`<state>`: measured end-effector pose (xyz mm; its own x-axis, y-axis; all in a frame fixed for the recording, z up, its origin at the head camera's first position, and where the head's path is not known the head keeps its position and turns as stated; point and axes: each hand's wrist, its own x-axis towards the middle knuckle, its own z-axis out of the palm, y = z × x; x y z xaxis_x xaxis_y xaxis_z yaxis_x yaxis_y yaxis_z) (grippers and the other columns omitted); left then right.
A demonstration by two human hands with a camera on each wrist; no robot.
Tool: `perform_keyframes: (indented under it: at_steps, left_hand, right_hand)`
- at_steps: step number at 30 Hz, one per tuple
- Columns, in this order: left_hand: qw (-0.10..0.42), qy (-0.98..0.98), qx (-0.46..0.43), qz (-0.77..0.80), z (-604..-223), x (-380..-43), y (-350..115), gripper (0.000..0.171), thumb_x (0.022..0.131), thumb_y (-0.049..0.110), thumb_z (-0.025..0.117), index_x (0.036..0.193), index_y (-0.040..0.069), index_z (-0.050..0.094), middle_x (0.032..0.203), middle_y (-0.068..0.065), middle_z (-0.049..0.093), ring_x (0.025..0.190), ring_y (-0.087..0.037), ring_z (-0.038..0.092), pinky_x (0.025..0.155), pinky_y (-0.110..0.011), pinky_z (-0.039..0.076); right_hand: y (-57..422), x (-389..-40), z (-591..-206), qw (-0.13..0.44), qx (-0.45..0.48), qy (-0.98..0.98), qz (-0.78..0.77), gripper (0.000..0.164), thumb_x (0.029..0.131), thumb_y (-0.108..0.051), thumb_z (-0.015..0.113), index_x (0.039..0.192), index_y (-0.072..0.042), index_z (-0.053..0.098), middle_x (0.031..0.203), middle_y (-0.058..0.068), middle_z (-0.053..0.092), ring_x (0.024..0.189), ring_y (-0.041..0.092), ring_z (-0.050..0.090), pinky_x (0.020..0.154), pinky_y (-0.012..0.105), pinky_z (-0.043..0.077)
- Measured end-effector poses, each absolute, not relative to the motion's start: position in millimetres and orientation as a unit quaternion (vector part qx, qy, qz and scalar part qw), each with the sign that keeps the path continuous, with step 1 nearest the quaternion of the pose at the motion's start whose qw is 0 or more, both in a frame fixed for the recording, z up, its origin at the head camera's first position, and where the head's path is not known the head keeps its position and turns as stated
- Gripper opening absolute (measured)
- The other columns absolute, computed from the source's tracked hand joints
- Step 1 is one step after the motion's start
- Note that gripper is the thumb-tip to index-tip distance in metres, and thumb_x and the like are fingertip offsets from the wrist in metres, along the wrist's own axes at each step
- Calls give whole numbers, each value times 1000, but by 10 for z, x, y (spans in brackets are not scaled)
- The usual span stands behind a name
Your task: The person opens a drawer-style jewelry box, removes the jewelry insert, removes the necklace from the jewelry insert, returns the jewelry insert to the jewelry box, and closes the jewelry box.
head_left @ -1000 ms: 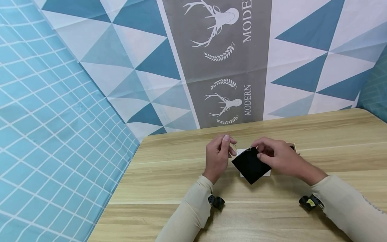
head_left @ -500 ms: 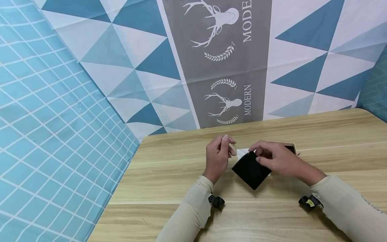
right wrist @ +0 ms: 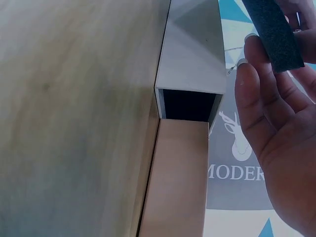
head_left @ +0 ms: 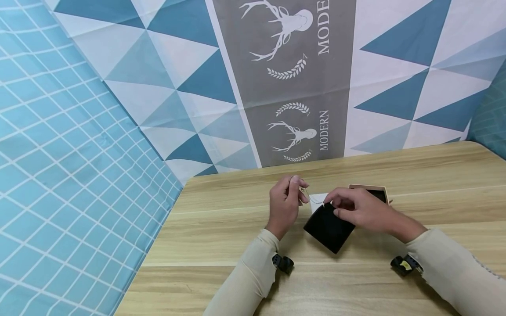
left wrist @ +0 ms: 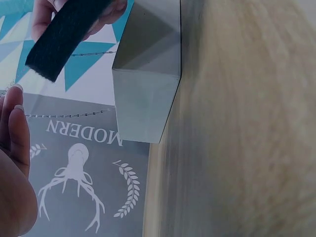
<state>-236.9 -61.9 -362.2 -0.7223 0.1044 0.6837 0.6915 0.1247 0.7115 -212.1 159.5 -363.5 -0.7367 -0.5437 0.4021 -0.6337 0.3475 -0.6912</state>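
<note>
My left hand [head_left: 284, 202] pinches one end of a thin chain necklace [left wrist: 69, 116] between thumb and fingertips. Opposite it, my right hand [head_left: 363, 208] holds a flat black square pad [head_left: 330, 228] by its upper corner, tilted like a diamond. The chain runs from the left fingertips toward that corner, and the right fingertips seem to hold it there too. In the left wrist view the pad shows edge-on as a thick, dark, soft-looking slab. How the chain meets the pad is hidden by the right fingers.
A white box sleeve [left wrist: 143, 98] stands on the wooden table [head_left: 221, 245] behind the pad. Its drawer [right wrist: 177, 173] is pulled out toward the right, with a dark interior. Patterned cloth [head_left: 292, 87] hangs along the table's back edge, and blue checked cloth at the left.
The pad has moved down and slightly right in the right hand. The right fingertips have shifted slightly left and down, uncovering more of the drawer. The left hand has stayed nearly still.
</note>
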Motion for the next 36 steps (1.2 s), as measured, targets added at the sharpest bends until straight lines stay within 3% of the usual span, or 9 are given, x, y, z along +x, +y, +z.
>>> perform_keyframes:
  at_steps: [6,14,22,29,36]
  left_hand:
    - [250,-705,-292,-597,-3415,-2187,-603,28,106,2,44,88,-8,64,83,-20,68,52,-31,62,49,-32,51]
    - [245,-702,-290,-603,-3393,-2162,-604,30,107,4,44,87,-7,64,80,-17,68,52,-25,62,50,-30,51]
    - [235,-705,-291,-603,-3394,-2173,-594,31,107,5,44,87,-7,65,72,-25,64,53,-32,62,50,-34,51]
    - [243,-701,-294,-603,-3319,-2109,-584,29,106,1,44,86,-10,64,78,-20,67,55,-36,62,49,-38,52]
    - [238,-703,-286,-607,-3469,-2243,-597,31,107,6,44,87,-5,65,82,-18,68,57,-32,65,50,-34,53]
  right_hand:
    - [1593,-2122,-3637,43,365,-818,443,26,92,3,65,113,-13,66,87,-7,65,76,9,61,72,28,51]
    - [1588,-2116,-3643,31,357,-826,436,26,93,0,64,115,-13,65,89,-7,65,78,9,62,73,29,51]
    - [1592,-2110,-3651,26,362,-824,435,24,94,0,64,115,-11,64,91,-6,65,80,10,63,75,29,52]
    - [1595,-2111,-3645,58,343,-830,436,27,91,2,65,114,-12,66,89,-7,64,80,9,62,74,30,52]
    - [1618,-2115,-3638,87,316,-837,438,24,92,-2,66,114,-12,67,88,-7,64,79,9,61,74,28,51]
